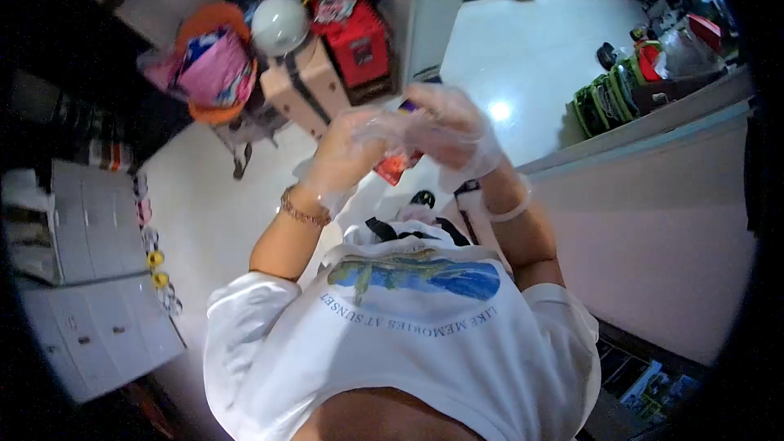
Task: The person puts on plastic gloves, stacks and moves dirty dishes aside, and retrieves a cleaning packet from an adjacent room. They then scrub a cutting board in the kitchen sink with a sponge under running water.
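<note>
Both my hands wear thin clear plastic gloves and are raised close together in front of my chest. My left hand (351,147) has its fingers curled in toward the middle, at a small red packet (392,168) whose lower corner hangs out between the hands. On the other side, my right hand (456,132) is bent over the top of the same packet, where a small purple and yellow part shows. The fingertips of both hands are partly hidden by the gloves and blurred.
An orange chair (216,18) holds pink cloth. Beside it stand a peach suitcase (304,86), a white helmet (280,25) and a red box (356,46). White cabinets (98,220) line the left, with shoes alongside. Green baskets (608,102) stand beyond a low wall at right.
</note>
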Demonstrator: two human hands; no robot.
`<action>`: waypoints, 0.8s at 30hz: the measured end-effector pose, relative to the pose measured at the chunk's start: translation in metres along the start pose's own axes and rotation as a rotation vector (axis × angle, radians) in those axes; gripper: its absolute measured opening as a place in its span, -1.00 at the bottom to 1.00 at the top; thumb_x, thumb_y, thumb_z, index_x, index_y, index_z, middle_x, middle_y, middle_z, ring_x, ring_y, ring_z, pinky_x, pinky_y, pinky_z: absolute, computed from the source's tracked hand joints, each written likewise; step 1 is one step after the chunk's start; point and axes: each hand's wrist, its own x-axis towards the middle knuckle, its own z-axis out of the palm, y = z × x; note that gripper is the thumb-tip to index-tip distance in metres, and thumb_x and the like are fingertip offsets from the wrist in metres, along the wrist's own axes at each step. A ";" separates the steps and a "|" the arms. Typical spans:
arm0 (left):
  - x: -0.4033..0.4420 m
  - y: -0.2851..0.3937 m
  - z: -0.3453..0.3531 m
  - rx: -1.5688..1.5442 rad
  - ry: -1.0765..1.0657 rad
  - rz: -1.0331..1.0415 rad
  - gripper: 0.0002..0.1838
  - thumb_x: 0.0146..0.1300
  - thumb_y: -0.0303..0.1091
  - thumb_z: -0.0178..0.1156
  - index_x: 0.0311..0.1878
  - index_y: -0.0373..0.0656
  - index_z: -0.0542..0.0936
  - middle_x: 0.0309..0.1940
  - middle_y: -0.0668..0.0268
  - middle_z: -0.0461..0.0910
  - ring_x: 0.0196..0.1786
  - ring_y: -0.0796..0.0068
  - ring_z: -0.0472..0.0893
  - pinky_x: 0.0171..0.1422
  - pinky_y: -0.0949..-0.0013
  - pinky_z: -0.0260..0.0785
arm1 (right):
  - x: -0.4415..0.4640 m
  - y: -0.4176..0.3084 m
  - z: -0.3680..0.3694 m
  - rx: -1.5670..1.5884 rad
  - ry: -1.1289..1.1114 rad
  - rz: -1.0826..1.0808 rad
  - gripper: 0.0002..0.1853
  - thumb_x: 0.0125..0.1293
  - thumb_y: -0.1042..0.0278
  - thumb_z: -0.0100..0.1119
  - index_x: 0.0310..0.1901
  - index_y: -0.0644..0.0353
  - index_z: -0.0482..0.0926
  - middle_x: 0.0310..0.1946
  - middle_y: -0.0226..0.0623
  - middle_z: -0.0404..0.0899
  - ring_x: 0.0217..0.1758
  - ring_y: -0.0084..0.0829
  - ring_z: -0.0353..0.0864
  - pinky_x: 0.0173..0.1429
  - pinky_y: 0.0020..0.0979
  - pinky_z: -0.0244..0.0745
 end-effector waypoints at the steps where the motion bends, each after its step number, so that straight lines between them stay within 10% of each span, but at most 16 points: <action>1: 0.016 0.003 0.006 0.024 -0.013 0.012 -0.84 0.09 -0.42 0.10 -0.30 -0.28 0.56 -0.43 0.35 0.56 -0.35 0.62 0.50 -0.22 0.51 0.36 | -0.005 0.021 0.000 -0.044 0.247 -0.211 -0.58 -0.07 0.35 0.24 -0.11 0.21 0.45 -0.43 -0.23 0.46 -0.43 -0.28 0.49 -0.37 -0.33 0.41; 6: 0.107 -0.012 0.009 0.064 -0.124 0.068 -0.83 0.11 -0.44 0.05 -0.27 -0.29 0.56 -0.35 0.34 0.55 -0.27 0.60 0.49 -0.18 0.52 0.34 | 0.020 0.056 -0.053 -0.384 -0.141 -0.042 -0.72 -0.08 0.35 0.17 -0.26 0.24 0.50 -0.55 -0.29 0.35 -0.52 -0.30 0.43 -0.52 -0.29 0.31; 12: 0.207 -0.028 0.028 0.194 -0.044 0.202 -0.81 0.06 -0.54 0.05 -0.22 -0.30 0.51 -0.32 0.27 0.54 -0.25 0.57 0.50 -0.17 0.49 0.34 | 0.028 0.134 -0.089 -0.548 0.011 0.075 -0.70 -0.15 0.39 0.16 -0.29 0.27 0.48 -0.57 -0.32 0.36 -0.59 -0.32 0.41 -0.62 -0.36 0.26; 20: 0.383 -0.057 0.021 -0.149 -0.127 0.251 -0.95 0.10 -0.60 0.05 -0.44 -0.26 0.44 -0.53 0.37 0.39 -0.45 0.63 0.42 -0.40 0.58 0.29 | 0.064 0.273 -0.122 -0.012 0.690 0.764 -0.84 0.15 0.40 0.05 -0.33 0.27 0.57 -0.76 -0.27 0.38 -0.73 -0.39 0.40 -0.64 -0.45 0.24; 24: 0.465 -0.044 0.023 -0.455 -0.201 -0.170 -0.92 0.10 -0.56 0.15 -0.32 -0.24 0.48 -0.42 0.39 0.46 -0.38 0.66 0.46 -0.33 0.55 0.35 | 0.060 0.356 -0.163 -0.837 0.477 0.365 -0.47 -0.11 0.41 0.16 0.02 0.30 0.43 -0.51 -0.39 0.42 -0.46 -0.40 0.43 -0.37 -0.37 0.28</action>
